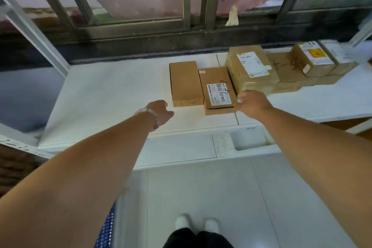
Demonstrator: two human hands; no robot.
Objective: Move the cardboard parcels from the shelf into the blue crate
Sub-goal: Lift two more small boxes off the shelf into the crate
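**Reaching for the two nearest parcels on the shelf**

Reaching over the white shelf [104, 94], the person is starting a pickup. The left hand [159, 111] is hovering with fingers loosely curled, holding nothing, just beside the plain parcel [185, 82]. The right hand [252, 102] is arriving at the labelled parcel [218, 89]; its fingers are hidden, so its grip cannot be told. Both parcels are lying flat, long axes running away from the person. Next, probably, comes closing on them from both sides. The blue crate [105, 229] is showing only at the lower left edge.

Right hand [252, 103] fingers hidden; far-right parcel [336, 52] blurred.
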